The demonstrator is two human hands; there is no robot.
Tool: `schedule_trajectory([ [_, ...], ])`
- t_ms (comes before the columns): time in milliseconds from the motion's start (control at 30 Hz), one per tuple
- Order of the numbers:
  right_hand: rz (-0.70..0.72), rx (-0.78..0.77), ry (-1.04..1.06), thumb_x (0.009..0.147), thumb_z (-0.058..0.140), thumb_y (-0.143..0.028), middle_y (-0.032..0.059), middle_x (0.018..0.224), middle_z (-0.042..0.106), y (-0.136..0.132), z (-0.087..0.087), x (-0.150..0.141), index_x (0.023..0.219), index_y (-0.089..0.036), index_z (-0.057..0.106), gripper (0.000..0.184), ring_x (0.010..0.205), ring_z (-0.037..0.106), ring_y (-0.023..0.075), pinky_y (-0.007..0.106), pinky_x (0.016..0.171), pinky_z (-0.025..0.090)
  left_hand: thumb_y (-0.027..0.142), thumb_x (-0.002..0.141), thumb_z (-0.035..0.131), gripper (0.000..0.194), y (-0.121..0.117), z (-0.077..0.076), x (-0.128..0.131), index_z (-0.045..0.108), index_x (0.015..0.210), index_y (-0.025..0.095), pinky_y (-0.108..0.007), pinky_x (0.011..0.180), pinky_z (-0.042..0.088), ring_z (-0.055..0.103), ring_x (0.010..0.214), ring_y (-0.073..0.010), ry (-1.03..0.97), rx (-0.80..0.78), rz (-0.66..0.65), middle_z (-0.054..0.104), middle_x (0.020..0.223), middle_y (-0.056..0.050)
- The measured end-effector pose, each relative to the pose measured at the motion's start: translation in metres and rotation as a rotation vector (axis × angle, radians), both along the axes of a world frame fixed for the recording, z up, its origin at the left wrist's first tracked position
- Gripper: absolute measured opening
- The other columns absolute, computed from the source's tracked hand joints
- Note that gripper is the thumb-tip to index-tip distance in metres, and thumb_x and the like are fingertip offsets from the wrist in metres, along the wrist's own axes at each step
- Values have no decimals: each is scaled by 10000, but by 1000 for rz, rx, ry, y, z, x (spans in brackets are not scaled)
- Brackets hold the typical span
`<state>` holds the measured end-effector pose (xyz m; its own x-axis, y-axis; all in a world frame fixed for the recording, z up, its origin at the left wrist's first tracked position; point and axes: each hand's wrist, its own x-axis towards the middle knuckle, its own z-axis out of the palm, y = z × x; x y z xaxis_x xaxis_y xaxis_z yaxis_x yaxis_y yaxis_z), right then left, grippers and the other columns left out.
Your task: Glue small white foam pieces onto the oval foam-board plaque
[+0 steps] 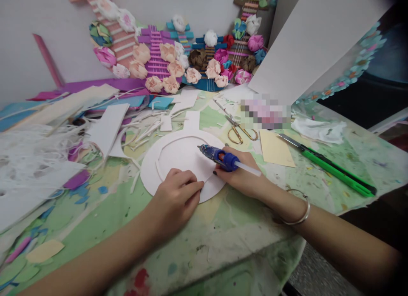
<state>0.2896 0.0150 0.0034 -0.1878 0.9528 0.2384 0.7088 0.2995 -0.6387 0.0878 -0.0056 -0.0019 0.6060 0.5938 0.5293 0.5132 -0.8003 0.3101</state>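
We see a round white board (183, 159) lying flat on the paint-marked green cloth (237, 232), nearly central in view, with its tab (191, 120) at 12 o'clock; further directions are taken from its centre. A thin white strip (169, 141) curves inside its rim. The left hand (179, 192) rests at 6 o'clock, fingers curled in toward the palm and fingertips meeting the lower right part of the board, presumably to steady it; we cannot tell whether they pinch the strip. From 3 o'clock, the right hand (242, 172) grasps a blue glue gun (219, 156), wrapped around its body, a grip that we judge leaves the nozzle clear over the work. The gun's nozzle points toward 10 o'clock, above the board's upper right part; its long axis runs from 10 to 4 o'clock, the pale glue stick (248, 168) protruding at the rear. Gold-handled scissors (237, 132) lie at 2 o'clock and a green cutter (334, 170) at 3 o'clock, probably kept within the right hand's reach. The board's own long axis, tab included, we read as roughly 12 to 6 o'clock.
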Motion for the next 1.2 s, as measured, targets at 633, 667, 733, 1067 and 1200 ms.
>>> schedule_trajectory([
  [633,-29,33,-20,713,541,-182,-19,636,557,1,-2,-1,727,-202,491,56,555,478,125,227,517,329,109,835,482,164,-3,5,3,643,847,139,-327,670,453,527,740,-168,51,-11,-9,603,791,-75],
  [667,-36,34,-22,715,541,-185,-21,633,554,1,-2,-1,728,-203,488,58,550,474,124,227,516,329,112,837,479,166,-3,5,3,642,849,140,-328,671,454,529,741,-168,49,-11,-10,605,795,-76],
  [733,-44,36,-19,717,540,-185,-27,615,541,0,-2,-2,723,-205,476,67,540,465,120,224,511,328,115,839,474,171,-3,4,3,641,857,145,-330,679,456,535,749,-168,49,-15,-8,610,809,-77],
  [1067,-61,45,-4,712,541,-176,-18,624,562,0,-1,-2,724,-206,479,70,552,499,129,221,516,337,125,855,464,222,-4,2,5,607,1024,109,-358,667,432,520,745,-189,104,-2,-18,600,801,-89],
  [1200,-60,52,-20,705,543,-175,-19,613,556,0,-2,-2,715,-204,486,64,532,479,124,221,512,326,144,860,459,204,-4,3,7,611,996,128,-350,667,428,516,740,-183,116,-13,-5,593,794,-81],
])
